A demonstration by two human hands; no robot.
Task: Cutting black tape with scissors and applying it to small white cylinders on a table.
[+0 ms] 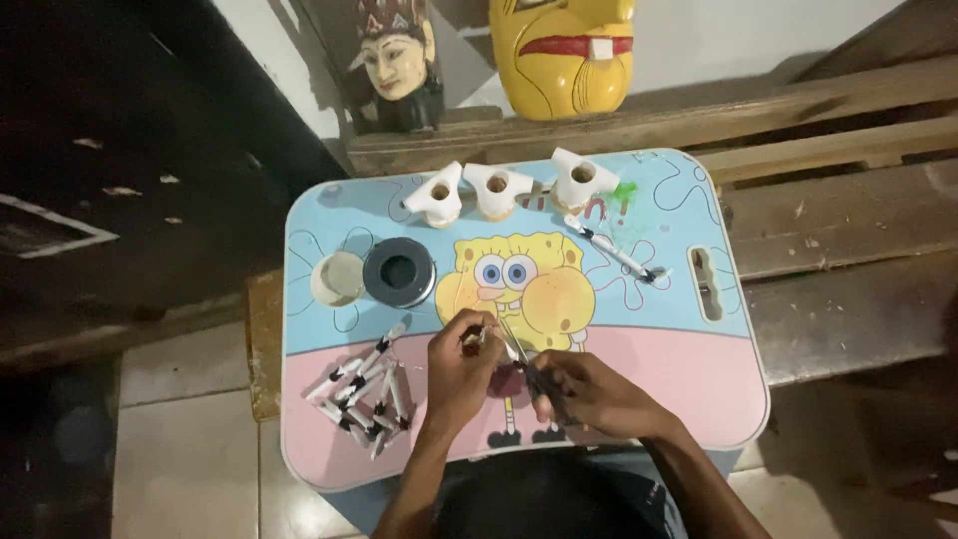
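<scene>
Both hands meet low over the table [699, 399]: the left hand [461, 374] pinches a small white piece [476, 335], steadying it for the brush [519, 354] gripped in the right hand [589, 394], seemingly. Finished pieces [364, 394] lie piled left, out of the way.

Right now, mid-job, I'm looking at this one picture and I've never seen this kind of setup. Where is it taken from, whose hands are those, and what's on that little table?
There is no machine here. The single picture comes from a camera worn on a person's head, looking down at their own two bare hands.

The hands work over a small lap table with a blue and pink cartoon print. The left hand pinches a small piece between its fingertips. The right hand holds a thin dark tool pointing towards that piece; what kind of tool is too small to tell.

Left of the hands lies a pile of small white and black pieces. Further back sit a dark round ring, a pale round lid, three white carved pieces, and a thin brush. Behind the table, two masks stand on a wooden ledge.
</scene>
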